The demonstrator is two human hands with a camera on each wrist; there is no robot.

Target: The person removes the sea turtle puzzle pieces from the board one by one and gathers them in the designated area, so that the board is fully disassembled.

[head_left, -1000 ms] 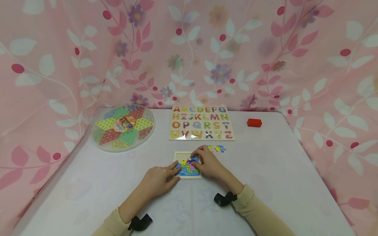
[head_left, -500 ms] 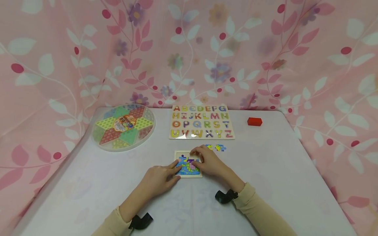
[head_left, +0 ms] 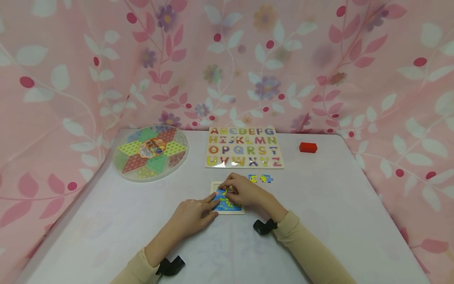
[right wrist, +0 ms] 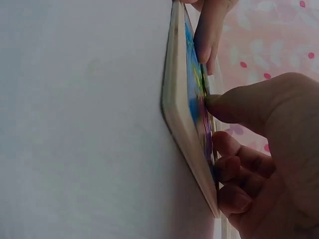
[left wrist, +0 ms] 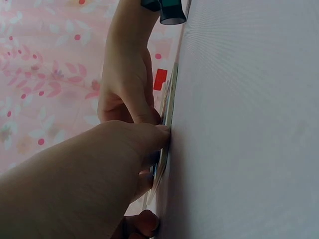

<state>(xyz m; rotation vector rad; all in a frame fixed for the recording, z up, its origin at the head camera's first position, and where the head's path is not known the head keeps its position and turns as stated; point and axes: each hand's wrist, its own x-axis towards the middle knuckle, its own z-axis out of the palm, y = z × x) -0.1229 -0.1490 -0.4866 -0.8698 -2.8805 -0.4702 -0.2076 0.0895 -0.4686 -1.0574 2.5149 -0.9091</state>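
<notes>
A small jigsaw puzzle in a pale wooden frame (head_left: 230, 213) lies on the table, with blue, green and purple pieces in it. My left hand (head_left: 193, 213) holds the frame at its left side, index and middle fingers over the pieces and thumb at the near left corner. Over the upper right part bends my right hand (head_left: 246, 192), its thumb (right wrist: 224, 107) and curled fingertips at a puzzle piece in the frame. That piece is mostly hidden by the hand. Two loose jigsaw pieces, one yellow and blue (head_left: 252, 178) and another beside it (head_left: 266, 178), lie behind the right hand.
An alphabet board (head_left: 244, 148) lies behind the puzzle. At the left back is a round Chinese checkers board (head_left: 150, 153). A red block (head_left: 308, 148) sits at the right back, and a pink floral curtain (head_left: 227, 59) surrounds the white table (head_left: 319, 221).
My right hand has shifted left over the puzzle, covering the upper pieces that showed half a second ago. The left hand keeps its place at the frame.
</notes>
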